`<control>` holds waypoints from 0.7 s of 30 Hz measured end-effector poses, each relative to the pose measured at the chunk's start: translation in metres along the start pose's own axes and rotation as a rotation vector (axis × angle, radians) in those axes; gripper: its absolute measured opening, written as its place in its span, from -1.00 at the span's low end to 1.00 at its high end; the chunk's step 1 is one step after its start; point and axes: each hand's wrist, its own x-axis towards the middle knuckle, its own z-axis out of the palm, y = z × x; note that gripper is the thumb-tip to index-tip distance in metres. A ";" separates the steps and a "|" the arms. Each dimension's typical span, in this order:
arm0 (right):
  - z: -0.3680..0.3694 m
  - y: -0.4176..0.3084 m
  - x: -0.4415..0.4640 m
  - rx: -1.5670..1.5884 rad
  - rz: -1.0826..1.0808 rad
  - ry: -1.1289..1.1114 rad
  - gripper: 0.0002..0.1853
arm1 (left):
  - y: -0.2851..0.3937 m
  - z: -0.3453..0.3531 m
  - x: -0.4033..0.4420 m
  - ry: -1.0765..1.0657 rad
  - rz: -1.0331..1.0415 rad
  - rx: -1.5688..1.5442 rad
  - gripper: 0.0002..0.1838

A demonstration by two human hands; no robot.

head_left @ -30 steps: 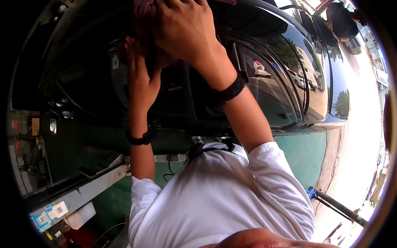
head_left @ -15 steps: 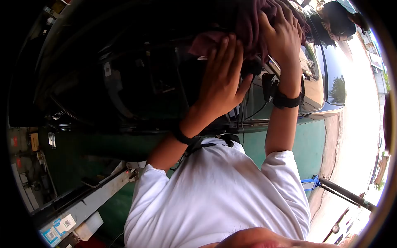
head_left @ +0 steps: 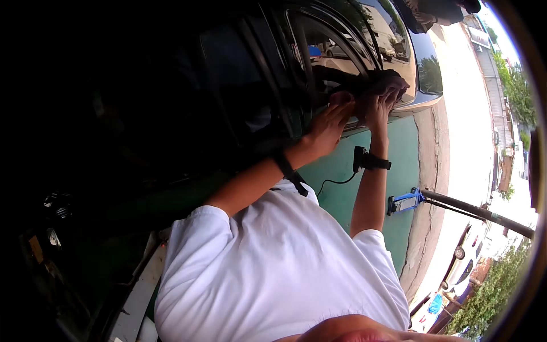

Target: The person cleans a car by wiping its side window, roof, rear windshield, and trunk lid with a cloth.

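Observation:
A dark purple cloth [head_left: 390,85] lies bunched against the side of a shiny black car [head_left: 268,68], near its rear window. My right hand [head_left: 378,114] holds it from below, fingers closed into the folds. Just to the left, my left hand [head_left: 329,131] has its fingers together on a pinkish end of the same cloth; the fingertips partly hide that end. A black strap circles each wrist, and the right one carries a small black device [head_left: 360,158] with a cable.
Green floor [head_left: 342,176] runs beside the car and meets cracked concrete [head_left: 428,137]. A blue-and-grey stand with a dark pole [head_left: 478,212] is at the right. Another person [head_left: 436,12] is at the car's far end. A pale metal beam [head_left: 139,290] lies at lower left.
Both hands and the cloth have moved along the car towards its rear window and lower down its side. My view has shifted with them, and the blue stand shows more fully.

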 end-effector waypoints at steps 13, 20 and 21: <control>0.036 -0.018 -0.112 -0.299 -0.111 -0.309 -0.82 | -0.016 0.056 -0.116 -0.220 -0.330 -0.572 -0.22; 0.006 -0.086 -0.095 0.468 0.111 -0.408 -0.73 | -0.018 0.016 -0.149 -0.070 -0.602 -1.075 -0.48; -0.011 -0.109 -0.079 0.608 0.098 -0.438 -0.73 | -0.013 0.008 -0.148 -0.069 -0.616 -1.063 -0.48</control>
